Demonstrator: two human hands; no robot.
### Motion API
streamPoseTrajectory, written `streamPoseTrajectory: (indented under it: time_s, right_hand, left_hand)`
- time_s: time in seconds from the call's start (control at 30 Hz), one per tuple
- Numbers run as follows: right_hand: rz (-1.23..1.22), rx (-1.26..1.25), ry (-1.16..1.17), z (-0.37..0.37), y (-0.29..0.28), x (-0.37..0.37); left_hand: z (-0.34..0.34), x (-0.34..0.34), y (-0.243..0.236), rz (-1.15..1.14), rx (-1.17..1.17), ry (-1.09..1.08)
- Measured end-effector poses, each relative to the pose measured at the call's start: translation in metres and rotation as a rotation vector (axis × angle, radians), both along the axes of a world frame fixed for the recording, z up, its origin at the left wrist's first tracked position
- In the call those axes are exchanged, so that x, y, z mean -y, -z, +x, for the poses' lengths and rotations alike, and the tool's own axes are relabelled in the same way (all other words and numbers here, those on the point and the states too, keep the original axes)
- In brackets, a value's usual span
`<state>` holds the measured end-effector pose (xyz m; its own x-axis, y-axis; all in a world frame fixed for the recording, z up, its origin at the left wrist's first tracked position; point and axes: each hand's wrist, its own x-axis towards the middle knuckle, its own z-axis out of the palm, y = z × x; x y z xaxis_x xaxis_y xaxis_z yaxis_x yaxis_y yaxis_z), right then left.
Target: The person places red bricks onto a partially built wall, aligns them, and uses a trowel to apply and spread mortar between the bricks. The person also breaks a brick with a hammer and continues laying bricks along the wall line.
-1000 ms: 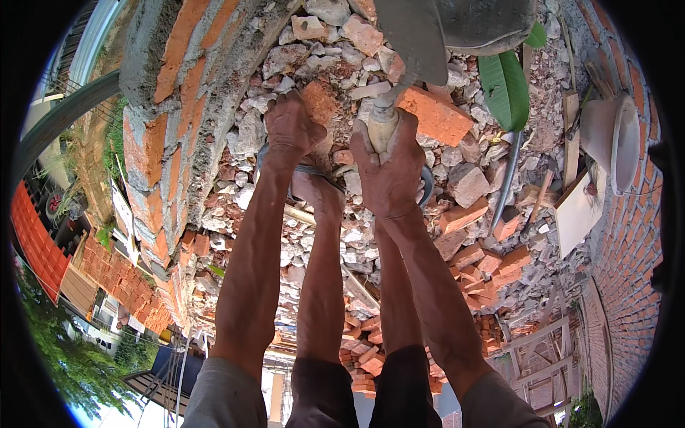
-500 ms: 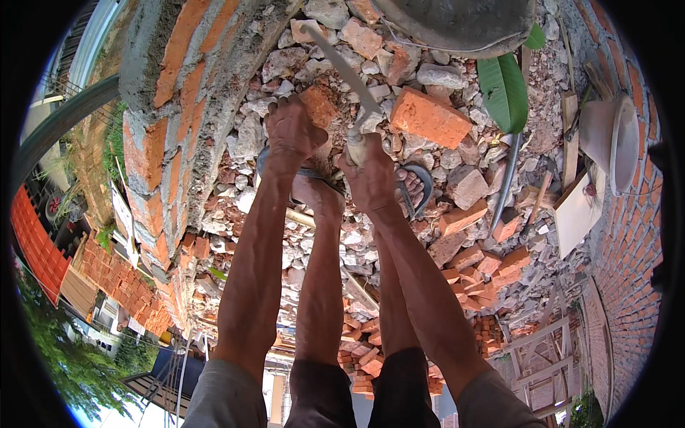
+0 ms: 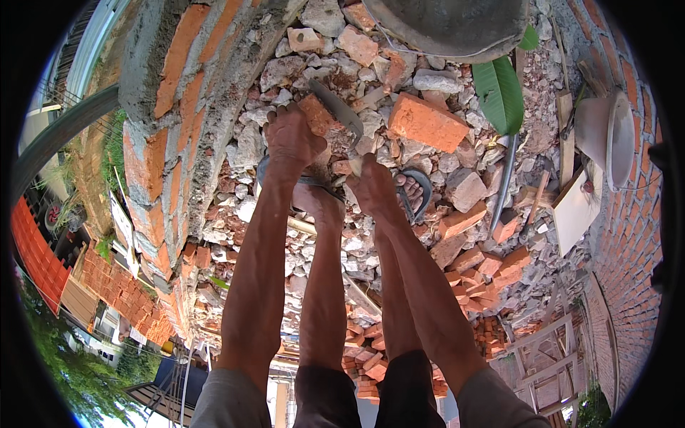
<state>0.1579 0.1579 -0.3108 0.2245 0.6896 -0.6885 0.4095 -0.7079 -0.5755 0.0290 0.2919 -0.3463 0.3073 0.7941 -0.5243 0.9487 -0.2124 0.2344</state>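
My left hand (image 3: 291, 143) is closed around a rough orange brick (image 3: 317, 114), fingers curled at its left edge. My right hand (image 3: 372, 184), a little lower in the picture, grips the pale handle of a trowel (image 3: 335, 103), whose grey blade tilts up-left across the brick. Both hands are above my sandalled feet (image 3: 412, 194), which stand on broken rubble (image 3: 349, 242). A loose whole-looking brick (image 3: 428, 123) lies to the right of the blade.
A mortared brick wall (image 3: 153, 164) borders the left, another brick wall (image 3: 621, 250) the right. A dark bucket (image 3: 449, 21) sits at the top, a pale bucket (image 3: 599, 143) at right. A green leaf (image 3: 499, 96), board (image 3: 574, 217) and broken bricks (image 3: 478, 278) lie on the rubble.
The trowel blade has swung down and left from beside the dark bucket onto the brick in my left hand. My right hand has moved lower in the picture; my left has barely moved.
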Motion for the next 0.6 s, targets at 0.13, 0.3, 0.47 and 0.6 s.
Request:
streamPoseTrajectory:
  time_s: [0.13, 0.3, 0.47, 0.6]
  right_hand:
    - [0.202, 0.045, 0.221, -0.001, -0.019, 0.020]
    - [0.119, -0.006, 0.003, 0.003, -0.002, -0.008]
    - [0.113, -0.016, 0.165, 0.016, 0.017, 0.001]
    - [0.042, 0.052, 0.127, 0.028, -0.020, 0.040]
  left_hand:
    - [-0.002, 0.001, -0.003, 0.007, -0.031, -0.007]
    - [-0.009, 0.008, -0.001, 0.008, 0.024, -0.030]
    - [-0.011, 0.007, -0.004, 0.171, 0.065, 0.021]
    - [-0.029, 0.006, -0.012, -0.363, 0.335, -0.456]
